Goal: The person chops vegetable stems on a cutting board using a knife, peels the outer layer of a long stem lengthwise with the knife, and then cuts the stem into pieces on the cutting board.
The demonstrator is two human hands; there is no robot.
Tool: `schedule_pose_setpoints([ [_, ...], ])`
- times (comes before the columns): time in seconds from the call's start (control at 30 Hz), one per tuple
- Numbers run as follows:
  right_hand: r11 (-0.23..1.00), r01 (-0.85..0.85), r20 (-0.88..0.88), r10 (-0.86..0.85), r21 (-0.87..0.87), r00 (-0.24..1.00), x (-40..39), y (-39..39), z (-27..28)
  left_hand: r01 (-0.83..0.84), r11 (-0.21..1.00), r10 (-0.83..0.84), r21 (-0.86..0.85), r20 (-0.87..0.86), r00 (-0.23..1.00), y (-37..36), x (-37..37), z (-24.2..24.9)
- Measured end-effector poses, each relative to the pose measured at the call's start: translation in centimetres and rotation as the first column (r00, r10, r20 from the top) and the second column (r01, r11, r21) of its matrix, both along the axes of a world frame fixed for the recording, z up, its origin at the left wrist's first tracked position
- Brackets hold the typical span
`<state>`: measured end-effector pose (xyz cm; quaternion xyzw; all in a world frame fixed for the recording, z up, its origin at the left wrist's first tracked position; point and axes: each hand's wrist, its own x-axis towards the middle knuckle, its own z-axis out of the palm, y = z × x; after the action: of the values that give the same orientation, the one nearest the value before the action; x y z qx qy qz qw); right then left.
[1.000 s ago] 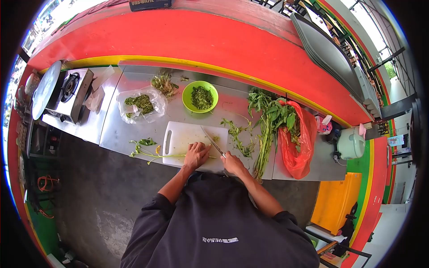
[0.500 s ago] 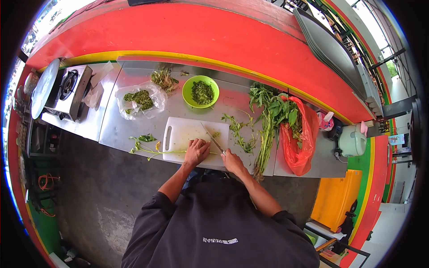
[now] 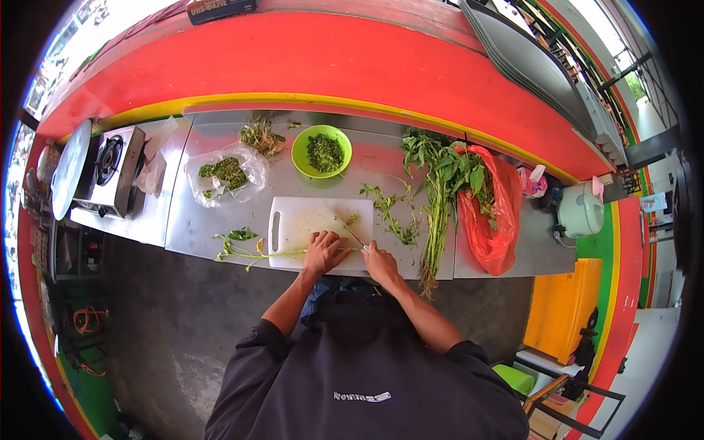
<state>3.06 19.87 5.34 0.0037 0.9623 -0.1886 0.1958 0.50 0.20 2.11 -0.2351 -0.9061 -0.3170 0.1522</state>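
Observation:
My left hand (image 3: 323, 251) presses green stems (image 3: 253, 255) flat against a white cutting board (image 3: 301, 220); the stems run off the board's left side. My right hand (image 3: 379, 262) grips a knife (image 3: 353, 232) whose blade angles up and left across the board, right beside my left fingers. A few chopped green bits (image 3: 353, 218) lie on the board past the blade.
A green bowl of chopped greens (image 3: 321, 152) and a clear bag of greens (image 3: 224, 173) sit behind the board. Leafy stalks (image 3: 437, 198) and a red bag (image 3: 489, 220) lie to the right. A gas stove (image 3: 110, 165) stands at far left, a rice cooker (image 3: 579, 210) at far right.
The knife blade has come down lower and closer to my left fingers. My left hand has stayed on the stems. The view has shifted slightly.

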Motion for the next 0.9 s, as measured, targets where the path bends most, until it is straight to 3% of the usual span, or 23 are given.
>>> schedule_pose_setpoints([
  [0.3, 0.969, 0.174, 0.04, -0.17, -0.177, 0.985, 0.8, 2.5, 2.2, 0.03, 1.0, -0.03, -0.002, -0.01, 0.999, -0.1, -0.2, -1.3],
  [0.47, 0.948, 0.211, 0.032, -0.21, -0.24, 0.977, 3.0, 1.8, 1.9, -0.186, 0.98, 0.185, 0.065, 0.017, 0.983, -0.4, -0.8, -2.4],
  [0.8, 0.922, 0.257, 0.065, -0.249, -0.289, 0.966, 4.5, 0.1, 0.1, -0.08, 0.997, 0.08, 0.016, 0.022, 0.997, -1.1, -0.9, -0.6],
  [0.87, 0.9, 0.276, 0.024, -0.285, -0.337, 0.958, 4.2, 0.3, 0.0, -0.028, 0.99, 0.001, 0.136, 0.193, 0.981, -1.1, -1.5, -0.6],
  [0.9, 0.902, 0.262, 0.024, -0.27, -0.344, 0.963, 4.1, 0.4, 0.2, -0.043, 0.991, 0.018, 0.129, 0.191, 0.981, -1.1, -1.7, 0.5],
])
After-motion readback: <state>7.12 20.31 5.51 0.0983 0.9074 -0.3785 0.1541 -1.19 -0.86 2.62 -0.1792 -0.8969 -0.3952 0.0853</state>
